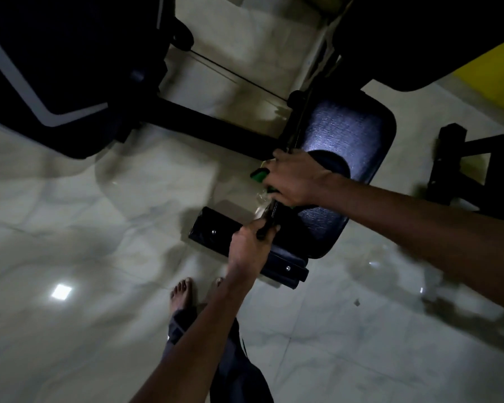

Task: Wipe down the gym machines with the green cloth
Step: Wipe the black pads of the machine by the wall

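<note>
While the head camera is looking steeply down in dim light, the right hand (296,178) is stretching in from the right edge and clasping the green cloth (259,175) against a thin dark bar (273,210). That bar is running along the left side of a padded black seat (346,135). Only a small bright patch of the cloth is showing past the fingers on the left, and a sliver is peeking out under the palm. The rest is lying hidden beneath the hand.

The left hand (249,244) is entering from below and is curling its fingers tightly around the lower end of the same bar. It is sitting just below the right hand, and the two are staying apart.

A black base plate (213,228) with a screw head is lying on the floor just left of the seat. The person's bare feet (182,290) are standing on the glossy pale tiled floor (85,228), which is reflecting a square light (61,292). A second dark machine (56,68) with a white stripe is filling the upper left. A black frame (463,158) is standing at the right, and a yellow wall (495,71) is showing beyond it.
</note>
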`<control>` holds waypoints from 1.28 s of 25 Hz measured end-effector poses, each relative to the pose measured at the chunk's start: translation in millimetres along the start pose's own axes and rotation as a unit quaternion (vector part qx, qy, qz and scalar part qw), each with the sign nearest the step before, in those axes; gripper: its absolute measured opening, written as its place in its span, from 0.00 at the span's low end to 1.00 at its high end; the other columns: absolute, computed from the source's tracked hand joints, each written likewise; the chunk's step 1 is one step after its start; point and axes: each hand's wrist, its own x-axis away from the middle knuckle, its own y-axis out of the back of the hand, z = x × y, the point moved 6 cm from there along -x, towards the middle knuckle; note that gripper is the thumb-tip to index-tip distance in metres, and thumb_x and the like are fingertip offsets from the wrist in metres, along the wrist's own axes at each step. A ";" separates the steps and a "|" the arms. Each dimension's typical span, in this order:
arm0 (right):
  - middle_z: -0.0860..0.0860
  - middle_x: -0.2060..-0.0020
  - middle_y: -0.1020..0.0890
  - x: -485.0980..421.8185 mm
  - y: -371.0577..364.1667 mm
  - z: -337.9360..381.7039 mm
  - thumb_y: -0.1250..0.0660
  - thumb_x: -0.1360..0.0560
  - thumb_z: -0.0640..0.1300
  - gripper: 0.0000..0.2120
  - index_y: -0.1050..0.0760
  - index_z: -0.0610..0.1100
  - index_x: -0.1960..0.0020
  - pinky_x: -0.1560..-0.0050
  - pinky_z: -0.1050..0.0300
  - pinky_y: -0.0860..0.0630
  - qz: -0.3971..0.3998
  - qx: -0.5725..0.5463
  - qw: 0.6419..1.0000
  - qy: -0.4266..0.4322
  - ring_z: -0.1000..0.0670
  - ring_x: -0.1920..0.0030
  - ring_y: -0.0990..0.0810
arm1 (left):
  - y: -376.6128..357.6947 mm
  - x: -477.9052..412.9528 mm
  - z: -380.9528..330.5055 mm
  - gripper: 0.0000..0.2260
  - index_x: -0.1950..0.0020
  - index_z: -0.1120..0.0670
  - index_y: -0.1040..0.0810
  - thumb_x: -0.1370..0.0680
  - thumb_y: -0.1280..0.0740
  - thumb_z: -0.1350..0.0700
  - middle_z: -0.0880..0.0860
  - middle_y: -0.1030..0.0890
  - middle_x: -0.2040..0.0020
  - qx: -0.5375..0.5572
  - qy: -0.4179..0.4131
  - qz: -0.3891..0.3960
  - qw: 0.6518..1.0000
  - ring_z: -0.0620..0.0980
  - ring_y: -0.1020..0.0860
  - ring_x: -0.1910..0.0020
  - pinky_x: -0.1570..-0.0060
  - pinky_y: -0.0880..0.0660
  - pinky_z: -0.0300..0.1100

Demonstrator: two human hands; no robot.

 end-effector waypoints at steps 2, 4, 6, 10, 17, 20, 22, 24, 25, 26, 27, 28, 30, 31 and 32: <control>0.48 0.41 0.21 -11.9 1.3 4.5 0.35 0.22 0.55 0.15 0.21 0.47 0.42 0.43 0.47 0.28 0.033 0.021 0.999 0.002 0.42 0.35 0.29 | -1.1 1.0 -3.0 0.13 0.40 0.51 0.19 0.21 0.31 0.48 0.53 0.15 0.53 -0.020 -0.008 0.004 1.000 0.54 0.16 0.55 0.57 0.21 0.44; 0.46 0.39 0.21 -29.0 7.6 -12.3 0.36 0.21 0.50 0.14 0.22 0.45 0.39 0.40 0.46 0.29 0.046 0.049 0.996 -0.066 0.41 0.33 0.29 | -0.2 0.6 -15.8 0.22 0.26 0.48 0.30 0.20 0.33 0.51 0.53 0.17 0.42 -0.041 -0.046 0.014 0.998 0.54 0.17 0.50 0.52 0.21 0.43; 0.45 0.36 0.22 -40.1 16.0 -38.8 0.36 0.21 0.49 0.16 0.23 0.45 0.36 0.38 0.47 0.30 0.040 0.071 0.986 -0.146 0.41 0.32 0.30 | -0.6 -2.9 -29.4 0.31 0.20 0.43 0.43 0.20 0.35 0.53 0.54 0.20 0.35 -0.061 -0.093 0.048 0.993 0.58 0.18 0.46 0.47 0.21 0.47; 0.45 0.35 0.23 -45.6 14.7 -57.7 0.34 0.23 0.54 0.20 0.24 0.47 0.34 0.38 0.48 0.30 0.040 0.075 0.983 -0.164 0.40 0.31 0.31 | 0.0 -12.9 -40.4 0.31 0.21 0.42 0.42 0.21 0.35 0.55 0.52 0.23 0.32 -0.072 -0.106 0.084 0.988 0.58 0.23 0.38 0.43 0.28 0.43; 0.44 0.36 0.24 -48.1 29.1 -116.5 0.35 0.22 0.54 0.19 0.26 0.47 0.35 0.42 0.44 0.27 -0.040 -0.030 0.966 -0.253 0.38 0.33 0.30 | -9.3 -36.8 -52.9 0.30 0.21 0.51 0.39 0.20 0.32 0.56 0.55 0.26 0.28 -0.050 -0.127 0.070 0.988 0.56 0.28 0.31 0.38 0.38 0.31; 0.44 0.37 0.25 -25.1 18.4 -109.3 0.35 0.23 0.58 0.19 0.21 0.48 0.39 0.44 0.43 0.26 -0.077 -0.078 0.972 -0.210 0.38 0.34 0.30 | -14.6 -36.1 -45.1 0.31 0.19 0.48 0.46 0.19 0.35 0.51 0.54 0.29 0.26 -0.088 -0.097 0.087 0.988 0.56 0.29 0.30 0.32 0.35 0.40; 0.43 0.37 0.25 -20.1 18.0 -123.3 0.35 0.23 0.59 0.19 0.21 0.48 0.38 0.44 0.43 0.25 -0.107 -0.122 0.959 -0.232 0.37 0.34 0.30 | -16.0 -36.1 -42.6 0.32 0.19 0.47 0.48 0.18 0.36 0.49 0.53 0.30 0.26 -0.110 -0.095 0.094 0.985 0.57 0.29 0.30 0.32 0.33 0.45; 0.41 0.38 0.25 -27.8 23.3 -148.2 0.34 0.23 0.56 0.19 0.22 0.47 0.37 0.43 0.42 0.24 -0.127 -0.150 0.934 -0.298 0.37 0.34 0.28 | -16.3 -41.8 -41.1 0.32 0.19 0.46 0.47 0.19 0.35 0.47 0.52 0.29 0.26 -0.131 -0.104 0.089 0.982 0.57 0.27 0.31 0.34 0.31 0.46; 0.42 0.38 0.24 -30.5 25.1 -153.7 0.35 0.23 0.56 0.19 0.22 0.46 0.36 0.43 0.42 0.24 -0.136 -0.155 0.923 -0.325 0.37 0.34 0.28 | -16.1 -44.5 -40.1 0.32 0.19 0.46 0.46 0.20 0.35 0.47 0.51 0.29 0.26 -0.140 -0.110 0.087 0.980 0.57 0.27 0.32 0.34 0.31 0.46; 0.42 0.38 0.25 -31.1 24.9 -152.3 0.35 0.23 0.55 0.19 0.22 0.46 0.37 0.44 0.42 0.25 -0.146 -0.156 0.915 -0.342 0.37 0.35 0.28 | -15.8 -46.2 -38.4 0.33 0.19 0.46 0.46 0.20 0.35 0.46 0.51 0.29 0.26 -0.145 -0.114 0.086 0.979 0.57 0.26 0.32 0.35 0.30 0.46; 0.42 0.38 0.25 -27.5 21.9 -145.5 0.36 0.22 0.55 0.19 0.21 0.45 0.38 0.45 0.42 0.25 -0.157 -0.150 0.914 -0.342 0.37 0.35 0.29 | -16.5 -46.7 -37.1 0.33 0.19 0.47 0.46 0.20 0.35 0.46 0.51 0.29 0.26 -0.149 -0.116 0.090 0.978 0.57 0.26 0.32 0.35 0.30 0.47; 0.42 0.38 0.25 -21.7 15.5 -134.3 0.36 0.22 0.56 0.19 0.20 0.45 0.39 0.46 0.43 0.25 -0.163 -0.144 0.921 -0.324 0.37 0.35 0.30 | -17.5 -46.5 -36.6 0.33 0.19 0.47 0.47 0.20 0.35 0.46 0.52 0.28 0.26 -0.152 -0.118 0.094 0.977 0.57 0.25 0.33 0.35 0.29 0.47; 0.43 0.38 0.26 -7.5 2.7 -115.5 0.36 0.22 0.57 0.17 0.19 0.47 0.42 0.49 0.43 0.25 -0.181 -0.154 0.929 -0.282 0.38 0.36 0.30 | -17.2 -44.9 -37.6 0.34 0.19 0.46 0.50 0.19 0.35 0.46 0.52 0.29 0.26 -0.156 -0.122 0.099 0.975 0.58 0.25 0.34 0.35 0.28 0.49; 0.43 0.38 0.26 -4.4 0.4 -117.4 0.37 0.22 0.58 0.17 0.19 0.48 0.42 0.50 0.44 0.24 -0.184 -0.165 0.926 -0.287 0.38 0.37 0.30 | -16.5 -44.3 -39.3 0.35 0.19 0.44 0.52 0.19 0.35 0.47 0.52 0.30 0.25 -0.151 -0.130 0.100 0.975 0.58 0.25 0.34 0.36 0.27 0.50; 0.44 0.38 0.26 -6.1 0.2 -124.7 0.37 0.22 0.59 0.17 0.19 0.49 0.42 0.50 0.44 0.24 -0.183 -0.180 0.915 -0.311 0.38 0.37 0.30 | -15.9 -44.0 -41.5 0.36 0.19 0.42 0.54 0.19 0.35 0.48 0.51 0.32 0.24 -0.143 -0.142 0.099 0.975 0.57 0.25 0.33 0.36 0.26 0.51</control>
